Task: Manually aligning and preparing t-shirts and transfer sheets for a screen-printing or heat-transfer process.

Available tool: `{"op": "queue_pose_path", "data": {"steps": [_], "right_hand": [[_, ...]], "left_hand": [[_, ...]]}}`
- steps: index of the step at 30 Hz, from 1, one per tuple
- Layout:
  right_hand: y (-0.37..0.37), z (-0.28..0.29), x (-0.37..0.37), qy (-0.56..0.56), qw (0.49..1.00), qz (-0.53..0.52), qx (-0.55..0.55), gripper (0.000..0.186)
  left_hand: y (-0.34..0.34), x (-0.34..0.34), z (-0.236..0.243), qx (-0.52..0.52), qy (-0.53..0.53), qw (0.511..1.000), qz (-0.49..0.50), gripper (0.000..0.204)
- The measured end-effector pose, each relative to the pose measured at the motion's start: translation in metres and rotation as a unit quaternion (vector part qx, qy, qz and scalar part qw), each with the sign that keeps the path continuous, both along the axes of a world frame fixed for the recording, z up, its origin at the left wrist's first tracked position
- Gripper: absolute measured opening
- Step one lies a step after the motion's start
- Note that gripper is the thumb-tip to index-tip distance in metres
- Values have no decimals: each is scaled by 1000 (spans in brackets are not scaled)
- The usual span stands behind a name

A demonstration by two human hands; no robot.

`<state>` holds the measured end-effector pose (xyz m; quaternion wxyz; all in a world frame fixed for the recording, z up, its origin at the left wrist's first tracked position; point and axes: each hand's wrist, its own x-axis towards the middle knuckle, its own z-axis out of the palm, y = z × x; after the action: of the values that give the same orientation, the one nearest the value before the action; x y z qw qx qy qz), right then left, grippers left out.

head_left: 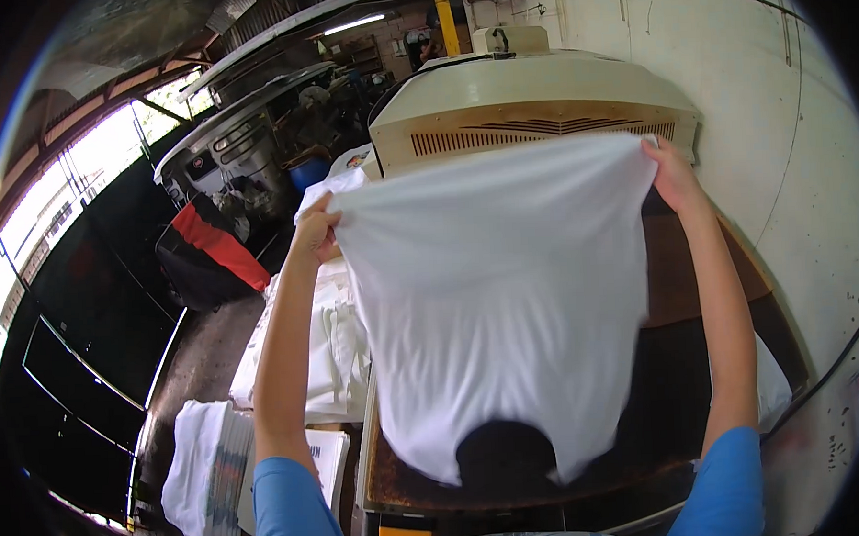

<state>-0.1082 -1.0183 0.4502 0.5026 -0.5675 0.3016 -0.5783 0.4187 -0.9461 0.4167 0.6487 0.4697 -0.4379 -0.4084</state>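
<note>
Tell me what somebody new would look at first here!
Probably the big white shirt, stretched wide in the middle between the left hand and the right hand. Next, the wide cream machine with slots, beyond the shirt. Then the bright red strip off to the left.

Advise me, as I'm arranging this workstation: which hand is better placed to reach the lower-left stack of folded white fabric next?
Probably the left hand: it is nearer the stack, while the right hand is across the spread white cloth garment. Both grip that garment, so either would first need freeing.
</note>
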Motion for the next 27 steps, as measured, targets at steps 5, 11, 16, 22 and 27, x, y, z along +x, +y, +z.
{"op": "queue_pose_path", "data": {"steps": [5,11,16,22,27], "right_hand": [[-26,20,-1,-180,969,21,-169,25],[-31,-47,-8,-95,990,-93,-48,22],[-37,-152,-13,12,980,-191,63,14],[-9,-256,-23,69,963,-211,153,14],[31,-309,-38,222,919,-240,218,14]], "left_hand": [[-28,-2,40,-245,40,968,-33,54],[-28,-3,-17,-153,-27,987,-40,60],[-31,-11,-129,24,8,997,-75,64],[-6,-29,-231,115,96,986,-68,63],[38,-30,-284,166,18,984,-53,59]]}}
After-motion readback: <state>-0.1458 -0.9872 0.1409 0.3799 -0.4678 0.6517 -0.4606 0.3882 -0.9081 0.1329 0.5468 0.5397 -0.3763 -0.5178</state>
